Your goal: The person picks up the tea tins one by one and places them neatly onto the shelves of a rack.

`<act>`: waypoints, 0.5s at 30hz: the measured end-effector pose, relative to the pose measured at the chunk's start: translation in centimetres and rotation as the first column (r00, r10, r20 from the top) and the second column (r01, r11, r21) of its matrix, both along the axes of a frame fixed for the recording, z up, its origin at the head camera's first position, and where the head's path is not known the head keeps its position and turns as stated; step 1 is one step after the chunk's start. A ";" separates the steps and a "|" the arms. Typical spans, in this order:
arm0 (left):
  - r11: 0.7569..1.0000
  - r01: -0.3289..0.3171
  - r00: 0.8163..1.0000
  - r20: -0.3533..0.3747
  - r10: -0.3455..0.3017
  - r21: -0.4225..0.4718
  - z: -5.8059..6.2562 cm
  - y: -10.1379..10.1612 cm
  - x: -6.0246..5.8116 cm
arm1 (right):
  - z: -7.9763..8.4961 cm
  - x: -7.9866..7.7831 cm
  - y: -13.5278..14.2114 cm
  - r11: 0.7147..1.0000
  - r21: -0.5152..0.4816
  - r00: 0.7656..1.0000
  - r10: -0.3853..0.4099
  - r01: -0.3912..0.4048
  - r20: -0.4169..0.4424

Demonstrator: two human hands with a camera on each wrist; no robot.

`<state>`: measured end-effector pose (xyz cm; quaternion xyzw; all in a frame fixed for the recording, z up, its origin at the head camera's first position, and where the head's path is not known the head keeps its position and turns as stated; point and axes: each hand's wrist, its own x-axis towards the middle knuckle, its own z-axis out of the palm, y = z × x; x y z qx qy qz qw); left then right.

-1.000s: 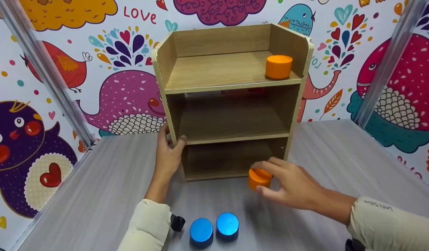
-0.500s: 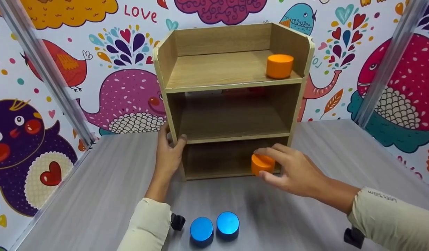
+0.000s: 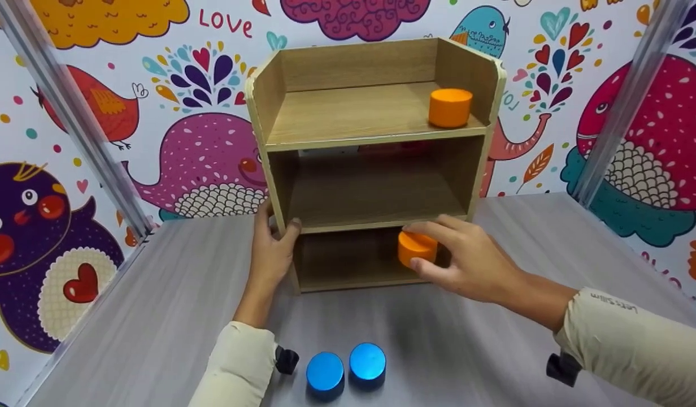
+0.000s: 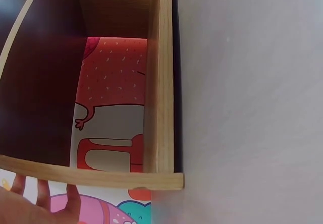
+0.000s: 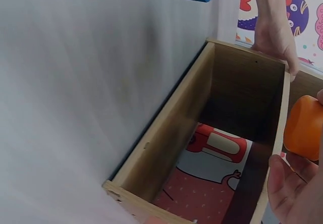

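Note:
My left hand (image 3: 272, 249) grips the left side panel of a small wooden shelf (image 3: 376, 226), thumb at the front edge and fingers around the outside. An orange cylinder (image 3: 416, 249) is pinched between the thumb and fingers of my right hand (image 3: 472, 260). It is held off the table, in front of the shelf's lower right opening. In the right wrist view the orange cylinder (image 5: 304, 128) appears near the edge of the middle board. A second orange cylinder (image 3: 449, 107) stands at the right of the top board. Two blue cylinders (image 3: 325, 373) (image 3: 367, 363) stand side by side on the table.
The grey table (image 3: 173, 316) runs under the shelf to a wall (image 3: 212, 164) printed with cartoon animals. Metal posts (image 3: 88, 124) stand at the left and right. The shelf's back is partly open, with the wall print showing through.
My right hand has lifted the orange cylinder from in front of the shelf's base up toward the middle board. My left hand stays on the side panel.

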<state>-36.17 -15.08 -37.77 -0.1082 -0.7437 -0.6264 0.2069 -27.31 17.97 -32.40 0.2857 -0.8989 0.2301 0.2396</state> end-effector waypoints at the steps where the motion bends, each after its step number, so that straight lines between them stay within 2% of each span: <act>1: 1.000 -0.002 1.000 -0.002 0.002 -0.003 0.0 0.0 0.0 | 0.2 0.0 0.0 1.000 -0.003 1.000 0.002 -0.002 0.005; 7: 1.000 -0.005 1.000 -0.002 0.005 -0.006 -0.2 0.0 0.0 | 1.2 -0.1 -0.1 1.000 -0.021 1.000 0.002 -0.002 0.030; 15: 1.000 -0.002 1.000 0.002 0.002 -0.003 0.0 0.0 0.0 | 2.7 -0.4 -0.2 1.000 -0.030 1.000 -0.001 0.001 0.004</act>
